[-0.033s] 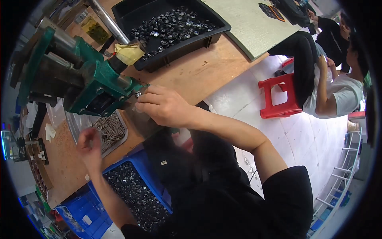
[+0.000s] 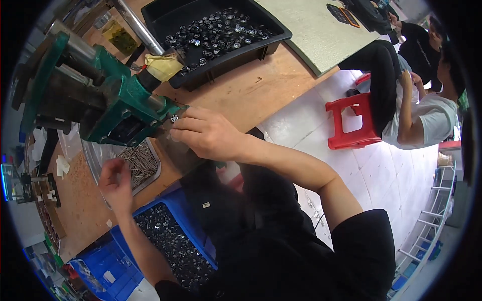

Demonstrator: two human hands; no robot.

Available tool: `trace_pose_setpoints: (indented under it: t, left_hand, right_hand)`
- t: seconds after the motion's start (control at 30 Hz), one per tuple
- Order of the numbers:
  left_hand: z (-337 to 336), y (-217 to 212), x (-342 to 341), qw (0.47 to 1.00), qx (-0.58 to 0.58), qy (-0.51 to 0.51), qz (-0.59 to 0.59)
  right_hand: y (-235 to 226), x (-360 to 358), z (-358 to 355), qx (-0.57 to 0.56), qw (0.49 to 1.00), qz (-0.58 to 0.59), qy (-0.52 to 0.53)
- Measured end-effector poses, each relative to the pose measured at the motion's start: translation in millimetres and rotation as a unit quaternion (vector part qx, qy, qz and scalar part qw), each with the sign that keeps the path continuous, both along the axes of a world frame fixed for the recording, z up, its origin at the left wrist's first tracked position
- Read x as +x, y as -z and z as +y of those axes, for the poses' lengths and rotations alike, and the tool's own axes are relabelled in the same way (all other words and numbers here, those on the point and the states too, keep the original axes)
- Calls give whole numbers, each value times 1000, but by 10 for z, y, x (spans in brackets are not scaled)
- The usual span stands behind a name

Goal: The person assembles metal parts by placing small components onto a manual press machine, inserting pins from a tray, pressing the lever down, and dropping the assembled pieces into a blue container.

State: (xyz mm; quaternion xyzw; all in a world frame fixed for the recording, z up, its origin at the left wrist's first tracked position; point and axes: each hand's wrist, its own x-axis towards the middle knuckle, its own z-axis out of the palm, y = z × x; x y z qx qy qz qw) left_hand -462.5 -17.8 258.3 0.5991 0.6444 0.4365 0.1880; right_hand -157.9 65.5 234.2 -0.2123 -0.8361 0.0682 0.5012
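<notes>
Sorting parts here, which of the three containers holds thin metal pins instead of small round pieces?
The shallow metal tray beside the left hand; the black tray and blue bin hold small round parts.

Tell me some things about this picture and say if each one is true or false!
1. The right hand is at the green press. True; its fingertips pinch a small round part at the press.
2. The left hand is inside the black tray. False; it hovers over the metal tray of pins, far from the black one.
3. The stool on the floor is red. True.
4. The blue bin is empty. False; it is full of small dark parts.
5. The black tray sits on the floor. False; it sits on the wooden table.
</notes>
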Motion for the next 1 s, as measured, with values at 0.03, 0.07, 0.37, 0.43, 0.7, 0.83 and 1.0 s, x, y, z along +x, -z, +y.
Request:
trace_pose_setpoints:
  t: [0.03, 0.07, 0.37, 0.43, 0.7, 0.83, 1.0]
  left_hand:
    - [74, 8, 208, 998, 13, 18, -54]
    - [116, 8, 364, 994, 26, 34, -105]
    - [290, 189, 1020, 969, 9, 60, -239]
    - [364, 252, 1163, 940, 56, 103, -319]
    - [401, 237, 1160, 925, 73, 134, -348]
    - [404, 188, 1175, 935, 50, 135, -323]
    - [420, 203, 1181, 937, 55, 141, -315]
  right_hand:
    - [1, 19, 12, 11, 1000, -8, 3]
    - [-2, 20, -8, 8, 1000, -10, 3]
    - [-120, 19, -311, -36, 983, -163, 83]
    - [-181, 48, -365, -40, 981, -170, 81]
    - [-235, 35, -459, -89, 969, -218, 80]
    - [-221, 54, -460, -99, 967, -221, 80]
    - [-187, 59, -439, -98, 972, -203, 74]
